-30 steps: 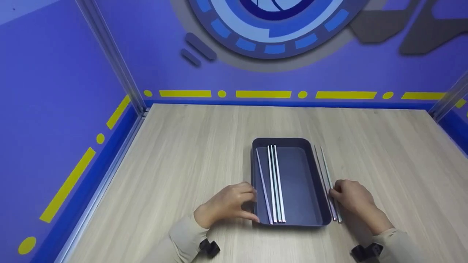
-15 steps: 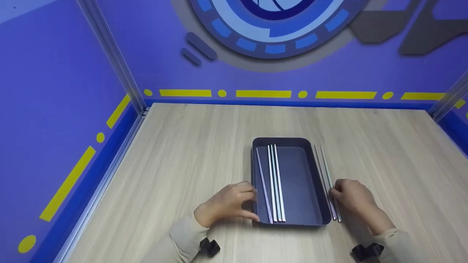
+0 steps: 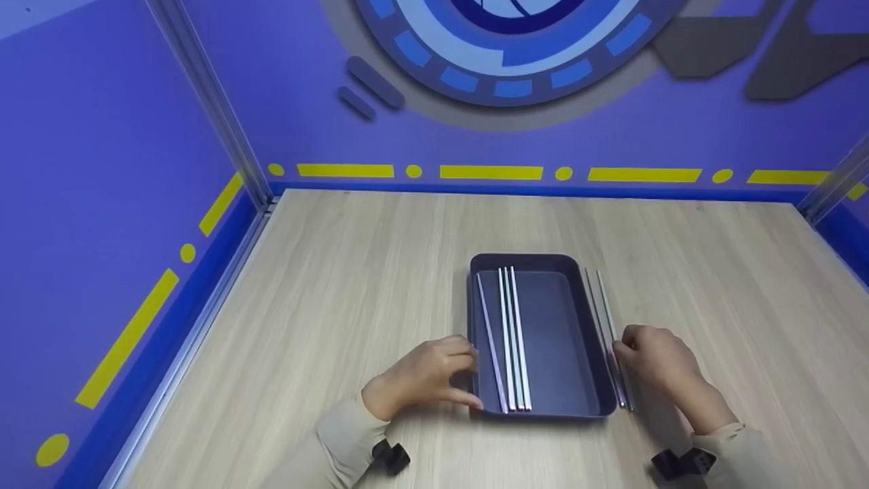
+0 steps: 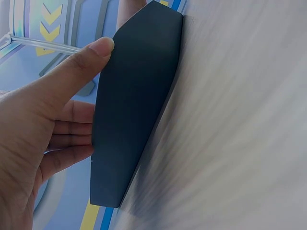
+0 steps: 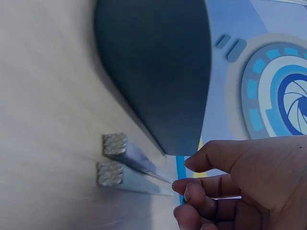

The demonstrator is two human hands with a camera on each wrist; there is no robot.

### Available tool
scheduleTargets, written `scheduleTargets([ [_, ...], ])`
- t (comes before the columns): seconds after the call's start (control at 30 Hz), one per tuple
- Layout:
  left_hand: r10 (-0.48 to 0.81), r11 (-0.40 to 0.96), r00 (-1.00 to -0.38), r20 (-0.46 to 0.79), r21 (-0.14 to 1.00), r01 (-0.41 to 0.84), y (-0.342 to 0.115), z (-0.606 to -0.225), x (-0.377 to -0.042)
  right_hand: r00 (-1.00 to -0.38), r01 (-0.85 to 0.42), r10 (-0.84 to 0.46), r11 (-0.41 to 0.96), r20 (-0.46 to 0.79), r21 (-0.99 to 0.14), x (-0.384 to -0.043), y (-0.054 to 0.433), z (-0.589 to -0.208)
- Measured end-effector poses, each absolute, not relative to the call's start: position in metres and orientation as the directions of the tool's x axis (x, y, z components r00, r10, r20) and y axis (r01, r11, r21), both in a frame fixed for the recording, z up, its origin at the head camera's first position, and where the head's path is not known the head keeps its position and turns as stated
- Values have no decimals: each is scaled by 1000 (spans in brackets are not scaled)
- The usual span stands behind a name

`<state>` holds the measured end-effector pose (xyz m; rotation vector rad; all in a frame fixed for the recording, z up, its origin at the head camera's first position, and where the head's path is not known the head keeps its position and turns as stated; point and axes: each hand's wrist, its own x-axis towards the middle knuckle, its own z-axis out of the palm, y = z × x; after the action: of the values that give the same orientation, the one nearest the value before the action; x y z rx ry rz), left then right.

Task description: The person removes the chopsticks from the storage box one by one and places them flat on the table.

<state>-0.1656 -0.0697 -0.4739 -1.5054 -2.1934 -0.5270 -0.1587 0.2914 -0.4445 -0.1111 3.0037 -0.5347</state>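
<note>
Right of the tray [image 3: 557,339], your right hand [image 3: 657,358] hides part of the outer chopstick [image 5: 129,179]; whether it grips is unclear. In your left wrist view, the tray's wall hides the four chopsticks [image 3: 513,339] inside, and the tabletop [image 4: 240,120] alongside blurs.

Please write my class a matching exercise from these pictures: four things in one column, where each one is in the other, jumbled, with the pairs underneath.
Column one
1. Left hand
2. Right hand
3. Four chopsticks
4. Two chopsticks

Column two
A. Lying inside the tray
B. Close by the chopsticks outside the tray
C. Lying on the table, alongside the tray
D. Touching the tray at a near corner

Pairs
1-D, 2-B, 3-A, 4-C
</note>
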Motion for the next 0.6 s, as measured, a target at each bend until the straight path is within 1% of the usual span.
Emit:
scheduleTargets([
  [0.2, 776, 339, -317, 546, 64, 939, -69, -473, -166, -994, -59, -86, 936, -62, -346, -158, 290, -439],
  [0.37, 778, 341, -328, 536, 79, 937, -69, -474, -166, -995, -60, -85, 930, -56, -362, -157, 287, -435],
  [0.6, 779, 339, -321, 539, 69, 938, -70, -473, -165, -995, -73, -94, 921, -35, -384, -157, 280, -432],
])
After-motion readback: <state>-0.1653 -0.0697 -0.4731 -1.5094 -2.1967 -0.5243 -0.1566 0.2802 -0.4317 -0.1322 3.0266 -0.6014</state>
